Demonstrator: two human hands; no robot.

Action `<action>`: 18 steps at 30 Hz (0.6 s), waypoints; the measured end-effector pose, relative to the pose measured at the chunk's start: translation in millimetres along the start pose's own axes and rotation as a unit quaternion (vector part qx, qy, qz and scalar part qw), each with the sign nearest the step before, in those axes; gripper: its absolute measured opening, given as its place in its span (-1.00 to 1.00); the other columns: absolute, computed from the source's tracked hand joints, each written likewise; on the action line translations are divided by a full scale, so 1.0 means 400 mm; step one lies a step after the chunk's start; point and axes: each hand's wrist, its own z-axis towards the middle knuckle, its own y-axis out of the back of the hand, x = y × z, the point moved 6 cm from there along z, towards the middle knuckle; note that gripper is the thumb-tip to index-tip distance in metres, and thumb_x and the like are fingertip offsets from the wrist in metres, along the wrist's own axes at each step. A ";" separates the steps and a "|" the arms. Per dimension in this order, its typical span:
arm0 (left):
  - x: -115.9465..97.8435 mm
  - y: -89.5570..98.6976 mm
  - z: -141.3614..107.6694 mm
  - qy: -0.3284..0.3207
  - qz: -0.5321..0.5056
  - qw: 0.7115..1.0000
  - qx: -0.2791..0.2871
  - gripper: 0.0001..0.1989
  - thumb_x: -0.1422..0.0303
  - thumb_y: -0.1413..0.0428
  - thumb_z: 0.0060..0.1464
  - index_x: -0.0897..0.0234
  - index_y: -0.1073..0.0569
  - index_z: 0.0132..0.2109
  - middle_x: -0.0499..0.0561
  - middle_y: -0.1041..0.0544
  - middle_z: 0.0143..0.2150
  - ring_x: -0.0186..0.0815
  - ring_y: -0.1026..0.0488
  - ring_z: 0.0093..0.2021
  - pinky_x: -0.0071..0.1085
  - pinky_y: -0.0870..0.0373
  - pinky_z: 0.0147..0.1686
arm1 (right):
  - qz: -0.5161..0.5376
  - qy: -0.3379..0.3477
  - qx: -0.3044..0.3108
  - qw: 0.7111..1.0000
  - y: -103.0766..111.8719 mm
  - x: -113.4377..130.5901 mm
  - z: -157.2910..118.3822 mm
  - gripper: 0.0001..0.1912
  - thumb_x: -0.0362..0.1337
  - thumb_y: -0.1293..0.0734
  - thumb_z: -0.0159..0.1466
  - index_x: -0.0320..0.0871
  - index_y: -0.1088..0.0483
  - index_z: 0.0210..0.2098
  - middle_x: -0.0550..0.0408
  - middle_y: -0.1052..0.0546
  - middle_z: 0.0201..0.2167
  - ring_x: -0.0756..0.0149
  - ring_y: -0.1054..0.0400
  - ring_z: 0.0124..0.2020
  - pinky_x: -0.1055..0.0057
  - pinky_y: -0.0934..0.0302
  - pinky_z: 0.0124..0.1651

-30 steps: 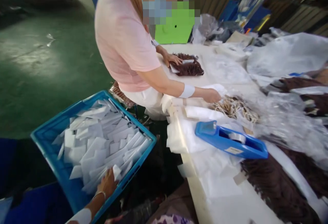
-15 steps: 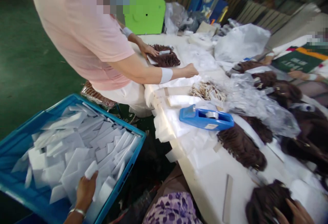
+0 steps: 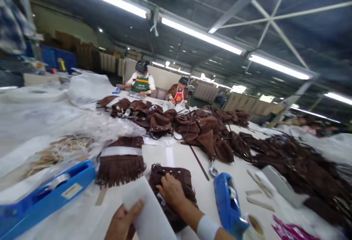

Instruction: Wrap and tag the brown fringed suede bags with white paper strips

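Observation:
My left hand (image 3: 122,221) grips a white foam sheet (image 3: 150,210) by its edge, thumb on top, at the bottom centre. Beside it, my right hand (image 3: 172,192), with a white band at the wrist, has its fingers bent onto a dark brown bag (image 3: 185,177) with metal eyelets, and they seem to pinch its front. The sheet's near corner overlaps the bag's left side. Left of this bag lies a brown fringed bag (image 3: 119,170) with a pale strip around it.
Blue tape dispensers stand at the left (image 3: 78,177) and right (image 3: 224,192). Brown bags (image 3: 203,130) are heaped across the table, with clear plastic (image 3: 110,124) and tan cords (image 3: 63,150) to the left. A tape roll (image 3: 255,225) is near right. Two people sit across the table.
The view has swung up and right. My left hand has left the blue crate of foam pieces and now holds a foam sheet over the table, next to my right hand on the bag.

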 end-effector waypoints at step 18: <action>0.065 -0.222 0.155 -0.096 0.229 0.960 0.129 -0.44 0.10 -0.35 -0.13 0.20 -0.50 0.02 0.10 -0.59 0.02 0.05 -0.46 0.13 -0.08 -0.34 0.20 | 0.647 -0.141 0.129 0.738 0.014 -0.168 -0.057 -0.62 -0.04 -0.50 0.05 -0.17 -0.43 -0.29 0.17 -0.50 -0.40 0.35 -0.34 -0.40 0.45 -0.18 -0.31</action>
